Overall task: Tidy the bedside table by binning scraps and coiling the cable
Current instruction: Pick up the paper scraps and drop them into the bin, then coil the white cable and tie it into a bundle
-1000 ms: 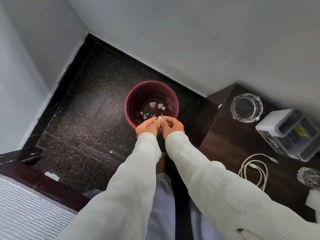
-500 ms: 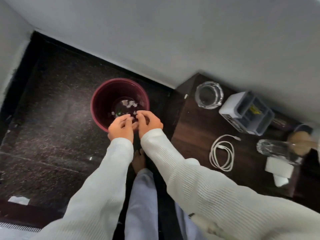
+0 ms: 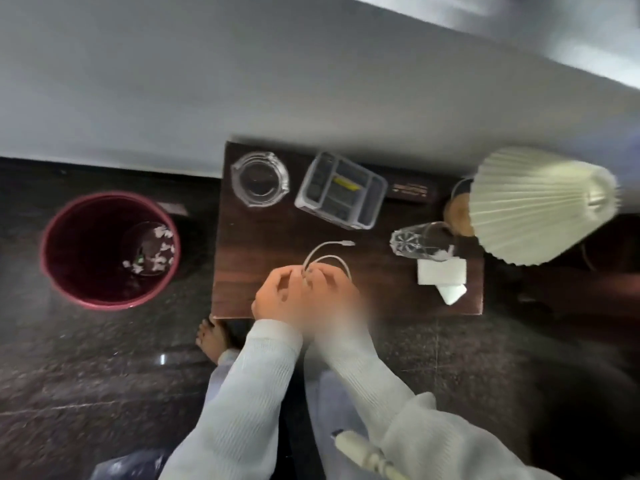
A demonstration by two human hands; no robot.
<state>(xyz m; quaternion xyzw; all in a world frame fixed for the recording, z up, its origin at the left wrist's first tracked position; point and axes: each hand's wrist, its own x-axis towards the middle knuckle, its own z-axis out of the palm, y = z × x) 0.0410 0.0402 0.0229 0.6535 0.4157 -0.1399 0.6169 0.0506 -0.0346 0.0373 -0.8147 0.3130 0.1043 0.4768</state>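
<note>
A white cable (image 3: 327, 252) lies looped on the dark wooden bedside table (image 3: 249, 258), its plug end pointing right. My left hand (image 3: 277, 299) and my right hand (image 3: 332, 292) are both on the near part of the loop, fingers pinched around it; the right hand is blurred. The lower part of the cable is hidden under my hands. On the floor to the left stands a maroon bin (image 3: 69, 282) with white paper scraps (image 3: 157, 251) at its bottom.
On the table stand a glass ashtray (image 3: 259, 178), a grey compartment tray (image 3: 341, 190), a lying glass tumbler (image 3: 420, 241), white folded paper (image 3: 441, 271) and a pleated lamp shade (image 3: 533, 202). My bare foot (image 3: 213, 337) is at the table's front left corner. A wall runs behind.
Both hands left the bin and moved right onto the table, taking hold of the cable. The view swung right, so the bin is now at the left.
</note>
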